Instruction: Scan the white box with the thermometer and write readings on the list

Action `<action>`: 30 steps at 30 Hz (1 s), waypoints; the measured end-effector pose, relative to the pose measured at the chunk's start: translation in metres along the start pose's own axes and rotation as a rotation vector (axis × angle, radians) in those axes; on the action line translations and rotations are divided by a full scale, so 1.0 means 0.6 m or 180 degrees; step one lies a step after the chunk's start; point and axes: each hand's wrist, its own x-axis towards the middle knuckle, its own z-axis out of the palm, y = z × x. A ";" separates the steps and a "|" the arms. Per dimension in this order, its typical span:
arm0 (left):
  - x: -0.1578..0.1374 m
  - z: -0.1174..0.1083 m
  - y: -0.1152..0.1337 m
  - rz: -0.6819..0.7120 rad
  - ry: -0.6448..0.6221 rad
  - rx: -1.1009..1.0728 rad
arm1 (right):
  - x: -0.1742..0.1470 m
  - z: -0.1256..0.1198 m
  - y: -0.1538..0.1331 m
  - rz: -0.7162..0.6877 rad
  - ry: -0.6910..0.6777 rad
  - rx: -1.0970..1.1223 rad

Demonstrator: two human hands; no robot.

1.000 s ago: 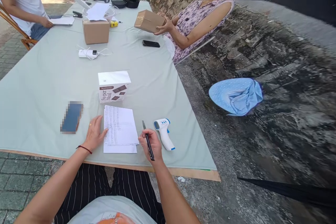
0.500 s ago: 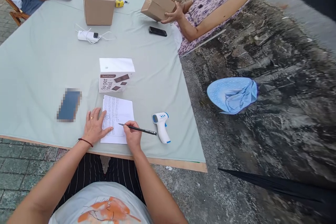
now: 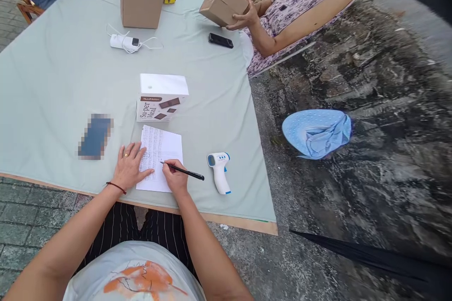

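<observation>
- writing on the sheet of paper (image 3: 169, 146) looks to be the step in hand: the pen (image 3: 192, 174) points its tip at the page's middle, just ahead of the right fingertips; whether it presses the surface i cannot tell.
- the next move seems to call for a steady sheet, a light pinch and small shifts of the right wrist.
- the right hand (image 3: 176, 178) has its fingers curled in, pinching the pen close to its tip; the rear end slants out to the right, short of the white thermometer gun (image 3: 221, 176).
- the left hand (image 3: 130, 169) lies flat, fingers spread and gripping nothing; its thumb rests on the sheet and its index fingertip meets the left edge, apparently pinning it.
- the paper lies between the two hands, partly under the right one, with printed columns nearest the left fingers.
- beyond the fingertips, just past the sheet's far edge, stands a white printed box (image 3: 162, 99).
- left of the left fingers, apart from them, lies a blurred dark rectangular thing (image 3: 95, 136).
</observation>
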 end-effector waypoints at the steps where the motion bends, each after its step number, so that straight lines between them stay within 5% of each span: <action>1: 0.000 0.000 0.000 -0.0002 0.0001 -0.0001 | 0.000 0.001 0.000 -0.0007 0.0013 0.0001; 30: 0.000 -0.008 0.006 0.0053 -0.0029 0.0289 | 0.000 0.004 0.004 -0.0258 -0.0055 -0.0190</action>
